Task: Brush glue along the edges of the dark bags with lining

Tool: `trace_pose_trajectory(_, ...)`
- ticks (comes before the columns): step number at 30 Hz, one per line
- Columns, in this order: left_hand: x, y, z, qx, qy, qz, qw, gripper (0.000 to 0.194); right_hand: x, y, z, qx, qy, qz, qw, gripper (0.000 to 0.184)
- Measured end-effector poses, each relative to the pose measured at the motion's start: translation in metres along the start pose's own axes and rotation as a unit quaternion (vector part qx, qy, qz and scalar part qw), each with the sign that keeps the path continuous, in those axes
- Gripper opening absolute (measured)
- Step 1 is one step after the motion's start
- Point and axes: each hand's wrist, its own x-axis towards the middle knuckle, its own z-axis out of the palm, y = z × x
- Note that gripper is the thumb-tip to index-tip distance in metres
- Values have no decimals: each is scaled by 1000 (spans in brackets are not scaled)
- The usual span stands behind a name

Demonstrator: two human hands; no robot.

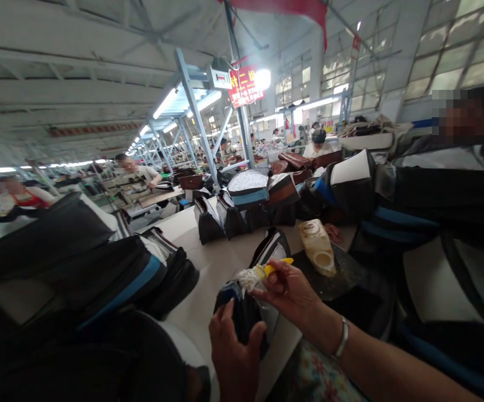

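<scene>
Nearest the lens, my right grip [288, 293], a silver bangle [341, 338] at the wrist, pinches a yellow-handled brush [273, 271] between thumb and fingers. Its long axis lies nearly level across the frame, with the white bristles [247, 278] pointing left and slightly down at the top edge of a dark bag [242, 312] with blue trim; whether they touch it, I cannot tell. My left grip [236, 349] is closed around that bag, which stands roughly upright over a pale counter [208, 268]. Just right of the brush, a cream plastic bottle [317, 247] lies on a dark tray [345, 273]. Black bags [225, 218] stand in a row along the counter beyond, and a co-worker [317, 148] sits farther back.
</scene>
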Motion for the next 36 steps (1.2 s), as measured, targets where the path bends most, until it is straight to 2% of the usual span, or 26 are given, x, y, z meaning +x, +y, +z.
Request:
trace_pose_trajectory(2,6,3,4,-5,30,-9,1000,51,-1,-5,4,-4,-6,-1,1000,29)
trace_pose_trajectory(4,20,7,2,-64,11,-39,997,38,-4,-16,11,-32,-18,-26,999,30)
trace_pose_trajectory(6,38,13,-4,-133,-37,-66,988,33,-10,-30,20,-89,-29,-110,990,29)
trace_pose_trajectory(8,53,19,-12,-183,-66,-95,976,32,-16,-43,30,-179,-47,-230,956,25)
trace_pose_trajectory(9,60,23,-16,-202,-71,-112,970,33,-20,-47,34,-234,-62,-290,926,23)
trace_pose_trajectory(11,68,31,-22,-234,-79,-152,957,36,-25,-50,41,-352,-108,-397,841,16)
trace_pose_trajectory(15,73,45,-29,-279,-104,-209,932,42,-22,-48,48,-544,-240,-530,605,3)
trace_pose_trajectory(16,73,48,-31,-287,-105,-219,927,43,-19,-49,49,-571,-256,-548,555,1)
trace_pose_trajectory(17,73,49,-32,-294,-103,-228,923,42,-17,-50,50,-586,-258,-564,522,3)
trace_pose_trajectory(18,73,49,-32,-298,-98,-234,920,41,-16,-51,50,-588,-249,-578,508,4)
trace_pose_trajectory(20,73,48,-33,-298,-90,-241,919,40,-15,-52,51,-570,-227,-593,521,6)
trace_pose_trajectory(22,73,46,-32,-298,-88,-244,918,42,-15,-50,50,-563,-239,-587,530,7)
trace_pose_trajectory(24,72,43,-30,-296,-89,-248,918,43,-14,-45,48,-585,-276,-585,490,6)
trace_pose_trajectory(26,72,39,-30,-292,-91,-246,920,44,-11,-44,47,-603,-283,-597,447,6)
trace_pose_trajectory(27,72,37,-31,-288,-94,-238,923,43,-11,-46,46,-600,-269,-608,445,7)
trace_pose_trajectory(28,75,34,-33,-282,-107,-222,927,43,-11,-49,46,-590,-245,-616,461,8)
trace_pose_trajectory(29,79,30,-35,-274,-124,-199,933,42,-13,-55,45,-574,-216,-620,489,9)
trace_pose_trajectory(33,121,5,-47,-201,-208,-53,956,34,-32,-86,39,-490,-105,-605,619,4)
trace_pose_trajectory(35,150,-12,-46,-102,-200,-2,975,34,-42,-101,32,-431,-67,-575,692,4)
trace_pose_trajectory(36,163,-21,-44,-46,-185,-1,982,35,-44,-107,28,-393,-50,-551,734,7)
